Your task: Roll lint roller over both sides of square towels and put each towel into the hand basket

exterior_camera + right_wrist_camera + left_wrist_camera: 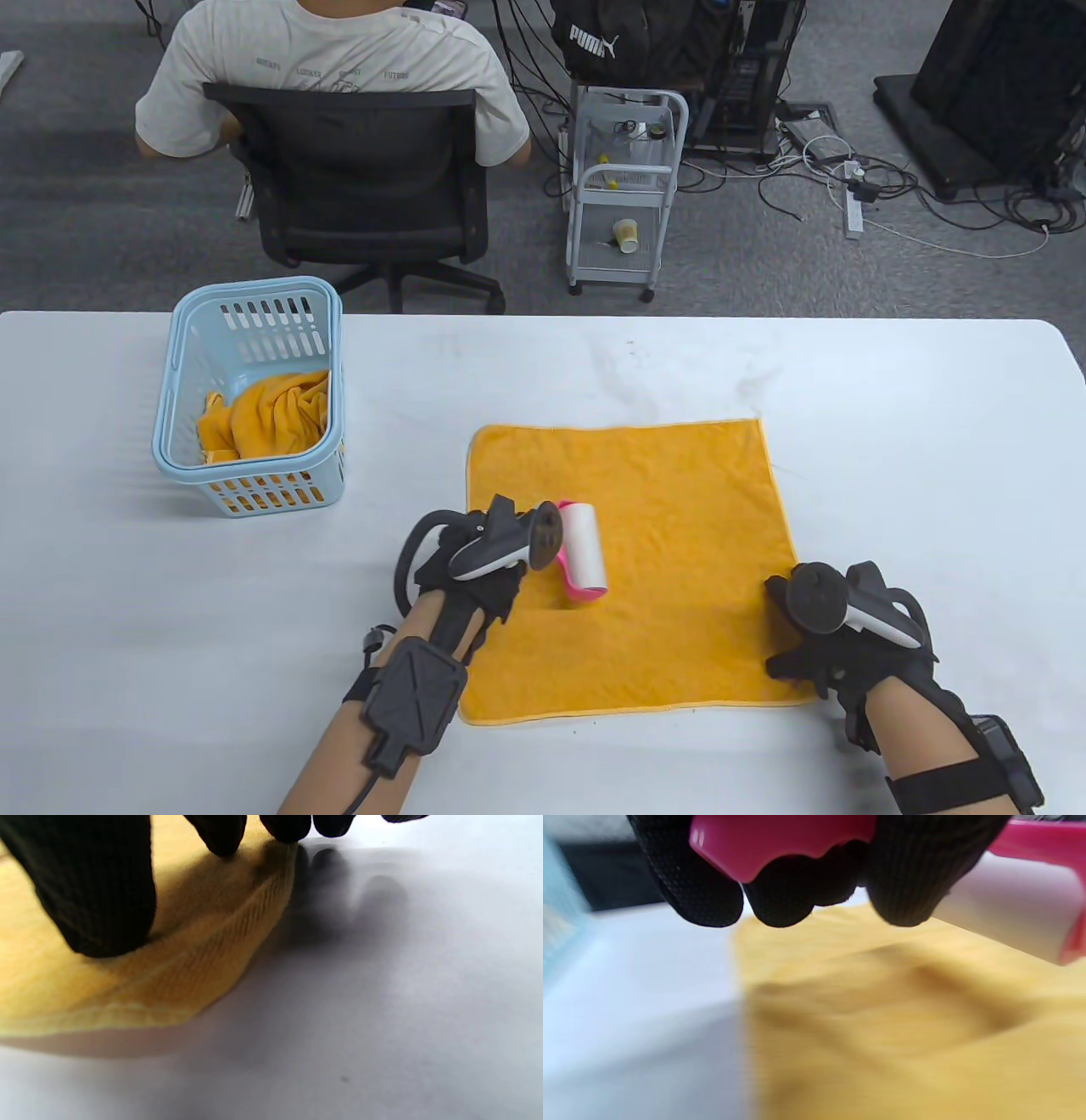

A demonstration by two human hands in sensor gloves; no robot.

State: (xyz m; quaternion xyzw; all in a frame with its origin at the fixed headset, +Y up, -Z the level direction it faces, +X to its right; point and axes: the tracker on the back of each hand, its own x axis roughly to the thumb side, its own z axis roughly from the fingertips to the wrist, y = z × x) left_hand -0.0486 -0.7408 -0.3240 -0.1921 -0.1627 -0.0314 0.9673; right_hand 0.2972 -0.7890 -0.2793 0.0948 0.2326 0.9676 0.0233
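Observation:
An orange square towel [645,509] lies flat on the white table [891,441]. On its left part stands a lint roller [584,550] with a white roll and a pink handle. My left hand [501,581] grips that handle; in the left wrist view the fingers [695,887] curl round the pink handle [780,840], with the white roll [1009,916] over the towel [903,1027]. My right hand [789,637] presses the towel's near right corner, thumb [97,891] on the cloth [178,959]. A light blue hand basket [167,407] at the left holds another orange towel [271,412].
The table's far edge runs behind the basket. Beyond it a person sits in a black office chair [356,178], beside a small white cart [624,195], with cables on the floor. Bare table [382,1005] lies right of the towel.

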